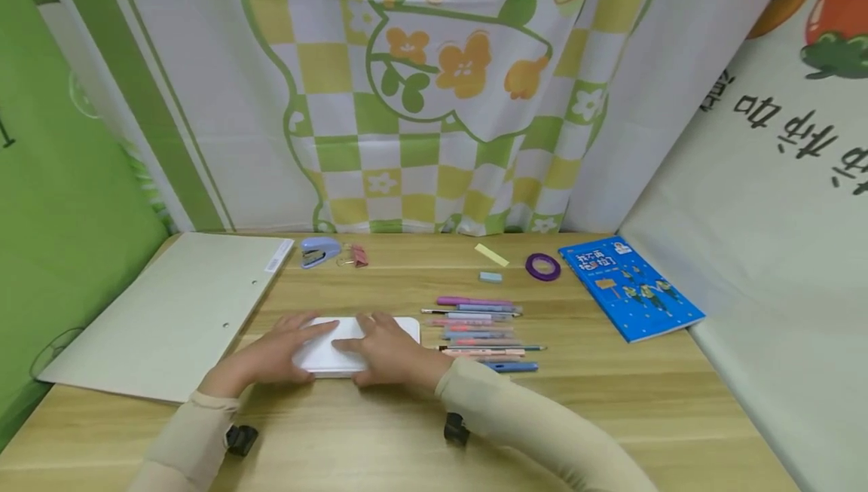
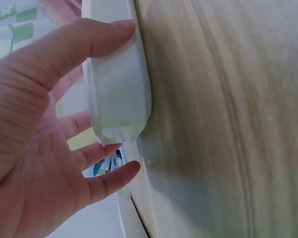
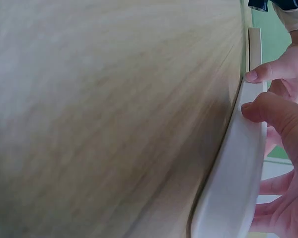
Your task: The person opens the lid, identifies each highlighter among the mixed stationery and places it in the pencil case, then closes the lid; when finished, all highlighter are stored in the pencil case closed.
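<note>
A flat white box [image 1: 322,349] with rounded corners lies on the wooden table in front of me. My left hand [image 1: 279,347] grips its left part, and my right hand [image 1: 392,350] holds the right part. In the left wrist view, the thumb [image 2: 107,38] presses the near side wall of the box [image 2: 120,89], while the other fingers reach over the top and past its end. The right wrist view has both thumbs close together on that same side wall [image 3: 233,163]. What the box contains is hidden.
Right of the box lie several pens and pencils [image 1: 475,335] in a row. Behind them are an eraser [image 1: 490,277], a yellow strip [image 1: 491,255] and purple tape [image 1: 543,267]. A blue book [image 1: 631,288] lies right; a large board [image 1: 169,311], stapler [image 1: 319,252] and binder clip [image 1: 359,255] left.
</note>
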{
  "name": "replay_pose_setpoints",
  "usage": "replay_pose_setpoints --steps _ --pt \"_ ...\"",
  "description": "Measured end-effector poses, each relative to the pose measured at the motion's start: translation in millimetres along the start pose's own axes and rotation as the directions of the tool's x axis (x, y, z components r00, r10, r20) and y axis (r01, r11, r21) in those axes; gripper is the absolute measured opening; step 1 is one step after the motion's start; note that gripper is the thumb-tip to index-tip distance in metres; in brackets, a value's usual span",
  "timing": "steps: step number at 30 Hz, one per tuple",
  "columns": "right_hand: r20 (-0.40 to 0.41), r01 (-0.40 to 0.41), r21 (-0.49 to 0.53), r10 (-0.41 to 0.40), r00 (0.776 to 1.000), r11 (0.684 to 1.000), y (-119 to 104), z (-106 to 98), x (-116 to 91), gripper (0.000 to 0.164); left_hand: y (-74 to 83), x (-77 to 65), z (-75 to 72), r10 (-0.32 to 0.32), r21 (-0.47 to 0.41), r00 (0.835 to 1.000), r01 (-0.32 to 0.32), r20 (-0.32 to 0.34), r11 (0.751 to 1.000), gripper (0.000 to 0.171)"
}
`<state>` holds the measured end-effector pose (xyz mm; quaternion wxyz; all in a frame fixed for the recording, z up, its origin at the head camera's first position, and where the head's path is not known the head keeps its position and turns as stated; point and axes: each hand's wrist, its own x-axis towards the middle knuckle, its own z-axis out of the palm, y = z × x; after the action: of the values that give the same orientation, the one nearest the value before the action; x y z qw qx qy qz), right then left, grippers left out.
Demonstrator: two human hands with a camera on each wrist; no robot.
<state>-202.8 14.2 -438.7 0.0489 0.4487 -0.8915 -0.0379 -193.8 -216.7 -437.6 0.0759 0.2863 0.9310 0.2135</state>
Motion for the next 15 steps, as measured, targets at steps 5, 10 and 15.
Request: replay_pose_setpoints --steps 5,10,15 --pt "-0.013 0.012 0.008 -0.012 1.0 1.0 -0.5 0.6 3.2 0.063 -2.6 -0.5 1.7 0.015 0.009 1.0 -0.015 -0.013 1.0 0.083" --pt "-0.012 0.04 -0.005 -0.04 0.999 0.999 0.2 -2.8 6.2 0.063 -6.0 -1.2 2.4 0.011 0.013 1.0 -0.01 -0.02 1.0 0.083" --pt "0.007 0.051 -0.004 -0.051 0.999 0.999 4.5 -4.8 6.8 0.063 -6.5 2.4 2.9 0.011 -0.002 1.0 -0.011 -0.004 1.0 0.083"
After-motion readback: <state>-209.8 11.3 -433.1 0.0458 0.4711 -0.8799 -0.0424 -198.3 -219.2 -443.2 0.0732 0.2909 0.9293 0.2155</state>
